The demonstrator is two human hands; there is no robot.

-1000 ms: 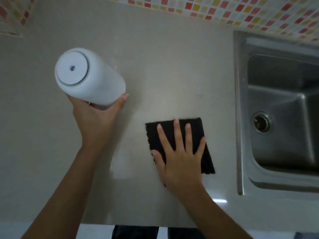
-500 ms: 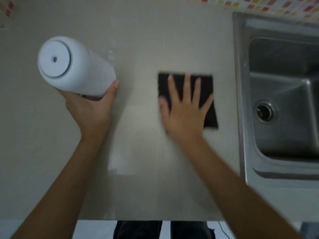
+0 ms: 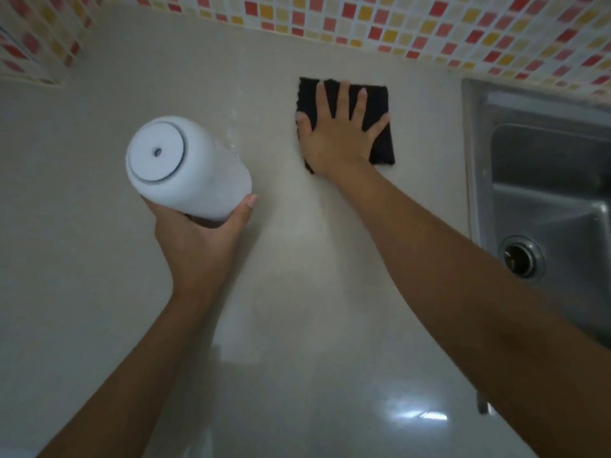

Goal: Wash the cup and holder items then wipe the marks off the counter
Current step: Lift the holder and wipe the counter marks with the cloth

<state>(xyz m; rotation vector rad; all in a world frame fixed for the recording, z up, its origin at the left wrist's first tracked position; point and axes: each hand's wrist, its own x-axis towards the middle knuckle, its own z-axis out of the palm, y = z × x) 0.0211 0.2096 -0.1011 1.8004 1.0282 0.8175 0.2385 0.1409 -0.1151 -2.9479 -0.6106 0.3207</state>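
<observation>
The counter (image 3: pixel 99 292) is being wiped: the right hand (image 3: pixel 337 140) lies flat, fingers spread, pressing a black cloth (image 3: pixel 380 127) at the far side, left of the sink (image 3: pixel 542 193). Even pressure and overlapping strokes would likely serve best. The left hand (image 3: pixel 198 239) is wrapped around a white holder (image 3: pixel 188 170), lifted clear, arm bent.

A home kitchen: steel sink (image 3: pixel 542 200), beige counter (image 3: pixel 99 276), mosaic-tiled wall (image 3: pixel 429 24).
</observation>
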